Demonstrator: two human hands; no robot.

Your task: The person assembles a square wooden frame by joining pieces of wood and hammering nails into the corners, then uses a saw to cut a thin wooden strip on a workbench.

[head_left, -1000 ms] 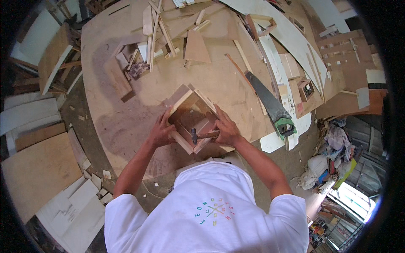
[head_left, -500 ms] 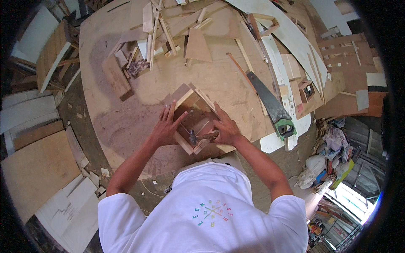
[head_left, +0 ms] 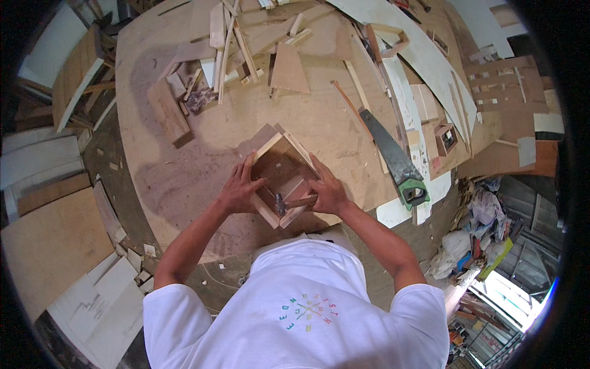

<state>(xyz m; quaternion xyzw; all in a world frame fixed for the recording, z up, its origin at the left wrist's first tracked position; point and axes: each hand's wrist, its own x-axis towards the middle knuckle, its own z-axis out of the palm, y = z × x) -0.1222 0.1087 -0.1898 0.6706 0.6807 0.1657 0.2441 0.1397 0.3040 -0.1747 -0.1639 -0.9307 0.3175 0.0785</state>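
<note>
The right hand [head_left: 327, 192] covers most of the hammer [head_left: 289, 202] handle; the box [head_left: 284, 175] hides both palms. Scrap piles [head_left: 473, 221] at right blur beyond telling.

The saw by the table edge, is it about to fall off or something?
Possibly. The saw lies slanted, its green handle right at the table edge. Both hands, left hand and right hand, are on the wooden box, not near it.

Bright daylight, sharp centre, fisheye-bent dark rim
</note>
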